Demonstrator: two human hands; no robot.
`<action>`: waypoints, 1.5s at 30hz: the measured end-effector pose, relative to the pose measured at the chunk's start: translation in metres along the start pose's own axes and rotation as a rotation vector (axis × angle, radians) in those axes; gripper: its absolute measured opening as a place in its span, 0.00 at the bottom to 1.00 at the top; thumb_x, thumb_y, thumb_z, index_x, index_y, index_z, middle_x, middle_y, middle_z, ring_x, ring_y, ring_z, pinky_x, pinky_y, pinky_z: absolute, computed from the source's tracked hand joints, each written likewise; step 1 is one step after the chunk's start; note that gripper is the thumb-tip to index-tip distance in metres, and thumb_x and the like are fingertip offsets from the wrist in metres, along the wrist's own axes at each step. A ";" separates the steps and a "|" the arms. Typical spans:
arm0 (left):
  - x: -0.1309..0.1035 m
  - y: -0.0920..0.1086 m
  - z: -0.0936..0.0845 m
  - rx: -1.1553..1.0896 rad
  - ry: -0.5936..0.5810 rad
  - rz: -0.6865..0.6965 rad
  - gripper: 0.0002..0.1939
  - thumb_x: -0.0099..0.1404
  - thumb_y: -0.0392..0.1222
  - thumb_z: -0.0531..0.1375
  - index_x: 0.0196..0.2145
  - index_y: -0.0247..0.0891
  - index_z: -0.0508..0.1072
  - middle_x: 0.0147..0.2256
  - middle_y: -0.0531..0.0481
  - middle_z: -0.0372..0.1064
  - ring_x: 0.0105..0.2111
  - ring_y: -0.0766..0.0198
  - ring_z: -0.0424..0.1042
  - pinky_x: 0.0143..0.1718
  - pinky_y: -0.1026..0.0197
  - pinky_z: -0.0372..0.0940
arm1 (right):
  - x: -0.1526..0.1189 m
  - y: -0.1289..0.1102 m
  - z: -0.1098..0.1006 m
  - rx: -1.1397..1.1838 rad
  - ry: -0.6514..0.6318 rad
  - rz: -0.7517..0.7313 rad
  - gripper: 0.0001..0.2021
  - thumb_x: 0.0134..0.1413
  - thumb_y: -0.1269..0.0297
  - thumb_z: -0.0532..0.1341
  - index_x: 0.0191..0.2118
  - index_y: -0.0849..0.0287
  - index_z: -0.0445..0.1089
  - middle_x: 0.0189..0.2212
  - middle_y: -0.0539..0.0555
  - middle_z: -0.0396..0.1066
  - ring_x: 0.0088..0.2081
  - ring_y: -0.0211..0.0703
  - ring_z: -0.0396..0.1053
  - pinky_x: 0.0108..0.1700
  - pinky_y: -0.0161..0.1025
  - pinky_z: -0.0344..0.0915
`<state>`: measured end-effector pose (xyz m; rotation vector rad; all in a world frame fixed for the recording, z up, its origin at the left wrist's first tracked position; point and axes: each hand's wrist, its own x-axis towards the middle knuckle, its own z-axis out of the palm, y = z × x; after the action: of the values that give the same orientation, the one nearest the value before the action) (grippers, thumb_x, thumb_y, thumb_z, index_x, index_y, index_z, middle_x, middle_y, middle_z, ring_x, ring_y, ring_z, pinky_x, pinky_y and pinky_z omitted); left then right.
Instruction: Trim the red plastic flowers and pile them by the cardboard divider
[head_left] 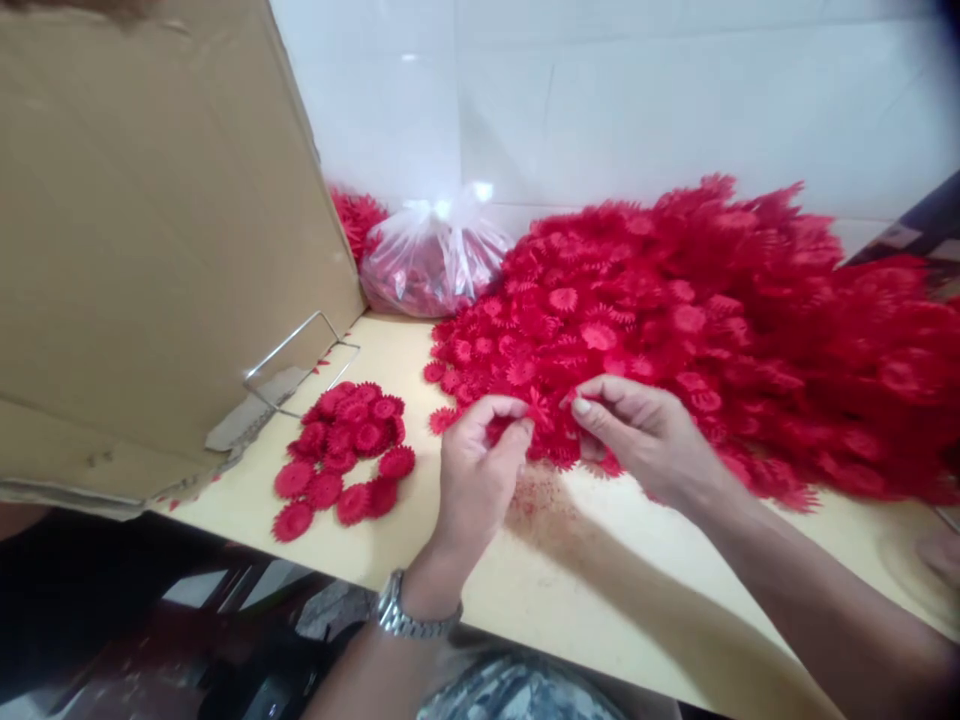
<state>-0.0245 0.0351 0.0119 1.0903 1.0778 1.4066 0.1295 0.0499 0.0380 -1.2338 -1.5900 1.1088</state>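
Note:
Over the tabletop's middle, my left hand (484,455) pinches a small red flower piece (538,408) between thumb and fingertips. Just to its right is my right hand (637,430), its thumb pressed to its fingers; a tiny reddish bit shows at the tips, too small to name. A gap separates the two hands. Behind them spreads a large heap of red flower pieces (645,300). Round red rosettes (341,440) lie in a smaller pile to the left of my left hand.
A large cardboard sheet (165,230) stands at the left, beside a bent metal wire frame (285,350). A tied clear plastic bag (435,260) sits against the white wall (637,100). Red crumbs dot the pale table (600,620). Part of another person's hand (941,550) shows at the right edge.

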 end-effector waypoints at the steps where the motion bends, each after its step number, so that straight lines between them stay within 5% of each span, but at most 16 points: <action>1: 0.015 0.004 0.005 0.022 -0.003 0.051 0.01 0.57 0.37 0.59 0.30 0.38 0.70 0.21 0.57 0.62 0.18 0.73 0.59 0.19 0.68 0.55 | 0.008 -0.009 -0.008 -0.093 0.044 -0.047 0.11 0.53 0.57 0.58 0.28 0.59 0.66 0.17 0.47 0.61 0.19 0.33 0.58 0.20 0.32 0.54; 6: 0.091 0.017 0.029 0.235 -0.028 0.292 0.06 0.54 0.33 0.58 0.30 0.38 0.74 0.24 0.54 0.67 0.21 0.70 0.62 0.23 0.67 0.58 | 0.059 -0.037 -0.043 -0.561 0.260 -0.174 0.10 0.54 0.60 0.56 0.31 0.59 0.70 0.19 0.49 0.64 0.19 0.34 0.57 0.22 0.34 0.54; 10: 0.111 0.021 0.026 0.408 -0.075 0.304 0.11 0.51 0.33 0.61 0.34 0.38 0.77 0.23 0.52 0.69 0.22 0.68 0.63 0.25 0.65 0.59 | 0.080 -0.030 -0.060 -0.755 0.318 -0.200 0.13 0.50 0.58 0.59 0.39 0.60 0.73 0.33 0.56 0.73 0.31 0.45 0.67 0.34 0.42 0.63; 13: 0.091 0.025 0.008 0.356 0.065 0.303 0.10 0.54 0.35 0.59 0.36 0.38 0.77 0.27 0.51 0.72 0.22 0.69 0.65 0.25 0.65 0.61 | 0.070 -0.018 -0.064 -0.734 0.338 -0.264 0.13 0.52 0.59 0.58 0.41 0.59 0.72 0.38 0.59 0.73 0.37 0.51 0.70 0.39 0.47 0.64; 18: 0.020 0.027 -0.035 0.240 0.223 0.317 0.09 0.60 0.41 0.57 0.33 0.37 0.76 0.27 0.50 0.73 0.23 0.69 0.68 0.27 0.64 0.66 | 0.029 -0.002 -0.046 -0.772 0.256 -0.461 0.09 0.55 0.64 0.56 0.38 0.57 0.72 0.36 0.59 0.72 0.37 0.54 0.69 0.39 0.47 0.63; 23: -0.036 0.018 -0.089 0.234 0.547 0.300 0.08 0.61 0.40 0.57 0.33 0.36 0.75 0.25 0.52 0.71 0.24 0.67 0.70 0.28 0.63 0.65 | 0.008 0.013 0.007 -0.763 -0.061 -0.786 0.07 0.56 0.70 0.56 0.36 0.57 0.71 0.32 0.56 0.73 0.33 0.45 0.68 0.37 0.41 0.64; 28: -0.066 0.005 -0.121 0.462 0.674 0.239 0.08 0.61 0.39 0.57 0.35 0.36 0.75 0.26 0.52 0.71 0.26 0.66 0.68 0.31 0.63 0.64 | 0.021 0.020 0.078 -0.782 -0.329 -0.795 0.09 0.58 0.71 0.53 0.33 0.61 0.71 0.29 0.55 0.70 0.32 0.41 0.66 0.37 0.39 0.62; 34: -0.079 -0.018 -0.131 0.828 0.445 0.316 0.09 0.59 0.35 0.57 0.37 0.41 0.76 0.33 0.48 0.74 0.35 0.58 0.71 0.41 0.57 0.63 | 0.038 0.026 0.137 -0.780 -0.433 -0.765 0.10 0.53 0.76 0.54 0.31 0.60 0.72 0.29 0.55 0.67 0.32 0.41 0.62 0.33 0.37 0.58; 39: -0.081 -0.027 -0.131 0.919 0.376 0.410 0.10 0.59 0.34 0.57 0.37 0.41 0.76 0.34 0.46 0.74 0.37 0.57 0.69 0.44 0.53 0.60 | 0.039 0.024 0.135 -0.403 -0.404 -0.572 0.07 0.53 0.75 0.55 0.31 0.62 0.70 0.29 0.54 0.67 0.31 0.38 0.63 0.32 0.34 0.60; 42: -0.080 -0.022 -0.117 0.681 0.479 0.287 0.11 0.60 0.39 0.57 0.41 0.39 0.74 0.37 0.45 0.72 0.39 0.58 0.68 0.45 0.55 0.60 | 0.032 0.016 0.120 -0.187 -0.394 -0.462 0.05 0.54 0.73 0.56 0.30 0.61 0.69 0.28 0.53 0.67 0.29 0.36 0.65 0.31 0.33 0.61; 45: -0.073 -0.011 -0.094 0.094 0.431 -0.028 0.16 0.63 0.47 0.54 0.46 0.39 0.70 0.39 0.46 0.71 0.37 0.62 0.69 0.40 0.59 0.63 | 0.015 0.011 0.109 -0.207 -0.338 -0.610 0.06 0.56 0.71 0.56 0.32 0.60 0.70 0.32 0.55 0.69 0.34 0.38 0.66 0.34 0.36 0.64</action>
<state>-0.1084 -0.0421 -0.0223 0.8501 1.4710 1.6244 0.0265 0.0497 -0.0009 -0.6140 -2.1868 0.7906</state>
